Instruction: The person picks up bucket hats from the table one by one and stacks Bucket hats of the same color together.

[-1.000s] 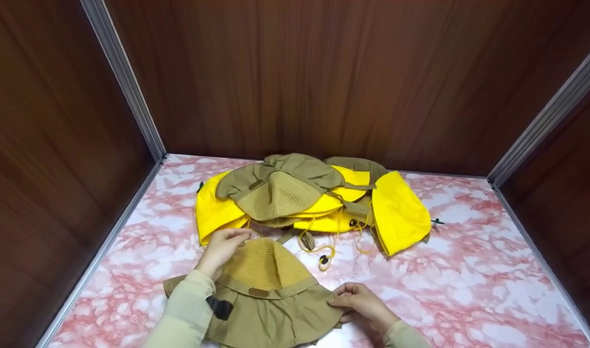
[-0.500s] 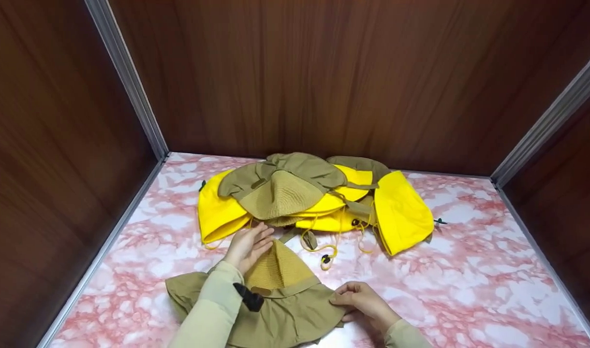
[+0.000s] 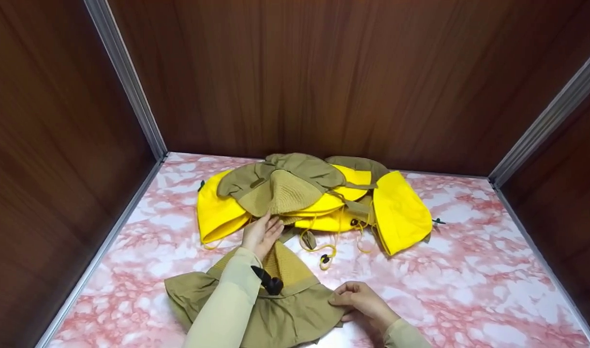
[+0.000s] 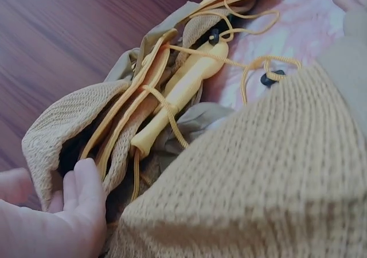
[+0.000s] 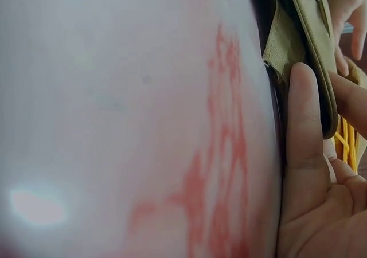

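In the head view a khaki sun hat [image 3: 295,319] with a woven crown and a wide cloth brim lies at the front. My right hand [image 3: 365,302] pinches the right edge of its brim; the right wrist view shows thumb and finger on either side of the cloth brim [image 5: 315,57]. Reaching over that hat, my left hand [image 3: 262,236] is at the crown edge of another khaki hat [image 3: 295,191] on the pile behind. Its fingers [image 4: 86,189] look fairly straight at the opening of the woven crown [image 4: 63,120], the thumb apart on the outer side. My left forearm hides part of the front hat.
Yellow hats lie under and beside the khaki one, one at the left [image 3: 217,208] and one at the right [image 3: 402,212]. Yellow cords with a black toggle [image 3: 325,259] trail on the marbled tabletop [image 3: 469,270]. Brown panels [image 3: 324,77] enclose the back and sides.
My left hand has left the front hat's crown and moved forward and right to the pile. The right hand has kept its place on the brim.
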Demonstrator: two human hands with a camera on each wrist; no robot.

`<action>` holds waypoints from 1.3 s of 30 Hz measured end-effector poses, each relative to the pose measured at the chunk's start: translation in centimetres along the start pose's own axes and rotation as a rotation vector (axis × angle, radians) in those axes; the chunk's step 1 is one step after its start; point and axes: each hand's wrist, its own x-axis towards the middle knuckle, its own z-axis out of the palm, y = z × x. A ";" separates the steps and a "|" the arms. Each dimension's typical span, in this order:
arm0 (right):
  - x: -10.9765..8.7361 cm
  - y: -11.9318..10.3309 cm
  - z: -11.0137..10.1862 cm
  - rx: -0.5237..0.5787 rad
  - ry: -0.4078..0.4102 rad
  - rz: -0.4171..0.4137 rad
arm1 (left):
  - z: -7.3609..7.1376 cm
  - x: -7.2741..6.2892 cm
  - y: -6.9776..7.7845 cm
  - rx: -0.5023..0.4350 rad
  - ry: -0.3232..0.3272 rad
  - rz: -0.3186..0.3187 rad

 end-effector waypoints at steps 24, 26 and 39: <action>0.1 0.1 -0.1 -0.008 -0.008 -0.009 | 1.0 -1.6 -0.9 -0.122 -0.098 0.116; 0.1 0.1 -0.1 -0.009 -0.008 -0.005 | 0.9 -1.7 -0.9 -0.103 -0.096 0.115; -0.2 -0.3 -0.3 0.002 -0.027 -0.039 | 0.9 -3.0 -0.6 -0.017 -0.068 0.127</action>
